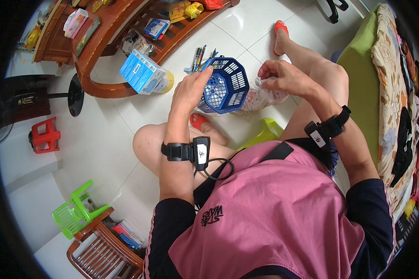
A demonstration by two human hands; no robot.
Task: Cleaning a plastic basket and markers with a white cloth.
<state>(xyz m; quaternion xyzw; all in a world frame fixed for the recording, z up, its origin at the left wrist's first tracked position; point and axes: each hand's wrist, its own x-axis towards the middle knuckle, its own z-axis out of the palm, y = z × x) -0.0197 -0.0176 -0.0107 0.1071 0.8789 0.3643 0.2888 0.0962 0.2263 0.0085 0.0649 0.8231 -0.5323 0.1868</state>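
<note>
My left hand (192,89) grips the near-left rim of a blue plastic mesh basket (242,85), thumb over the edge. The basket is eight-sided and tilted, so its latticed inside and bottom face me. No contents show in it. To its right hovers my right hand (288,78), fingers bent, with a gap between thumb and forefinger. A crumpled white plastic bag with a pink print (262,99) lies below that hand; whether the fingertips touch it is unclear. Several pens and markers (199,57) stand or lie just beyond the basket, their lower ends partly hidden.
A blue-and-white carton (143,73) and a yellow-lidded container (167,82) stand left of the basket. Behind them curves a wooden bench (192,28) with packets on it. A green stool (265,132) is between my legs. A bed (363,69) borders the right side.
</note>
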